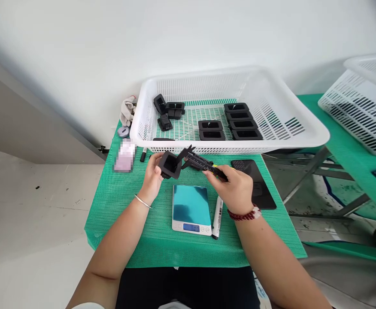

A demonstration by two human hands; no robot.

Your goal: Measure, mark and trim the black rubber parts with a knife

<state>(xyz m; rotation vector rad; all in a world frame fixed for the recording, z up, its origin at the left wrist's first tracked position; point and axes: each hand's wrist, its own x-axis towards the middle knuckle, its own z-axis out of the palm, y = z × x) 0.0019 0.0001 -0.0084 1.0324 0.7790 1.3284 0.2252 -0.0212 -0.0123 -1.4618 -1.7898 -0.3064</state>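
Observation:
My left hand is closed on a black rectangular plastic part with a deep hollow in its middle. In my right hand is a black vernier caliper, its jaws pointing left at the part's right rim. One jaw tip overlaps the hollow; whether it touches the wall I cannot tell. Below both hands lies a small digital scale with a shiny blue-green plate and a lit display. A white marker rests along the scale's right side.
Behind my hands a white plastic basket holds several similar black parts. A black tablet-like slab lies right, partly under my right hand. Another marker, a round grey case and a cloth sit left. A second basket stands far right.

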